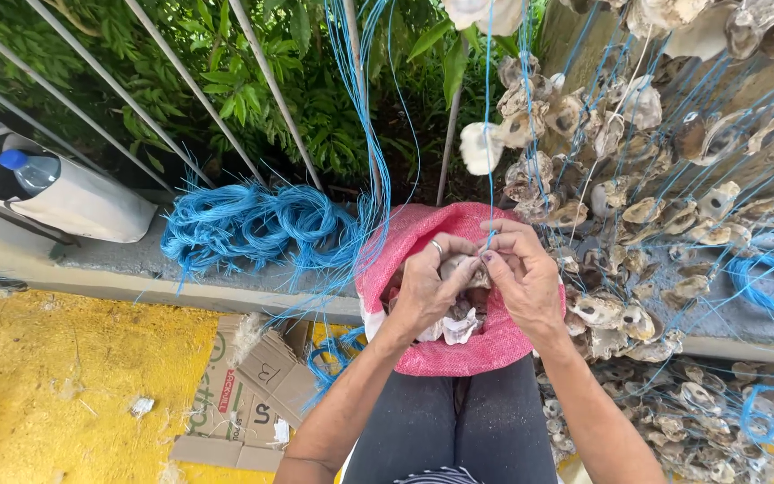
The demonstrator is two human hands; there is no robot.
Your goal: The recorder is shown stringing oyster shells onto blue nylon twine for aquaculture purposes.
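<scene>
Two hands meet over an oyster shell (460,266) held above the open pink mesh sack (441,354) on the lap: the left hand (427,289) pinches the shell, the right hand (523,278) pinches a blue string (489,161) running up from it. Keeping that string taut would likely help. Strung shells (638,215) hang right; blue cord coils (253,224) lie left on a concrete ledge, over a yellow floor (55,376)

The sack (459,354) is coarse pink woven plastic mesh, matt. The oyster shells (624,318) are rough, chalky and dull; the blue cord (253,224) is thin glossy plastic twine. The flattened box (253,385) is matt brown cardboard.
</scene>
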